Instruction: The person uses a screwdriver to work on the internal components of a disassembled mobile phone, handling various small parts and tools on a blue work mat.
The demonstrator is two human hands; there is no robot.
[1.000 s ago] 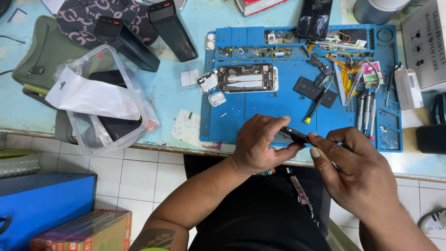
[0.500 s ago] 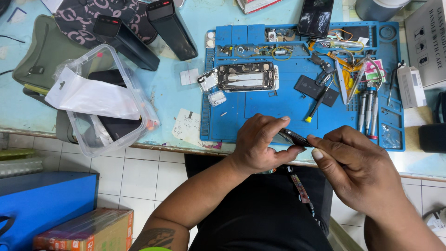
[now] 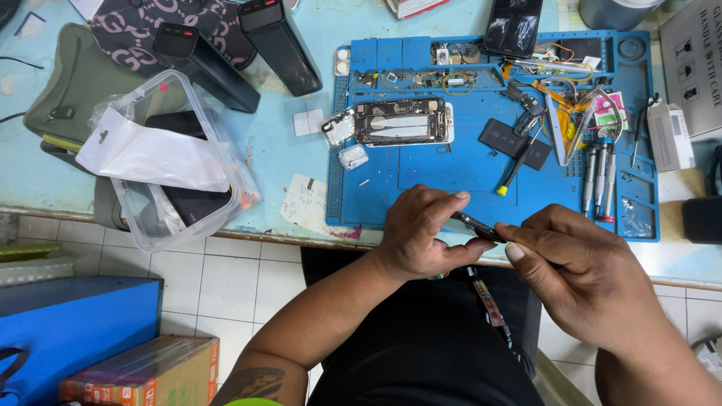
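Both hands hold a thin dark flat part (image 3: pixel 475 225) just past the front edge of the blue mat (image 3: pixel 459 169): left hand (image 3: pixel 421 233) pinches its near end, right hand (image 3: pixel 583 274) closed on the other. It looks light, stiff and fragile, best gripped by its edges. Open phone chassis (image 3: pixel 402 122) and screwdrivers (image 3: pixel 598 177) crowd the mat; free room is toward the table's front edge.

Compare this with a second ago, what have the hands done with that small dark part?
Very little. Both the left hand and the right hand pinch the small dark part at the near edge of the blue mat, as before; nothing was picked up or let go. The opened phone, screwdrivers and clear plastic box lie unmoved.
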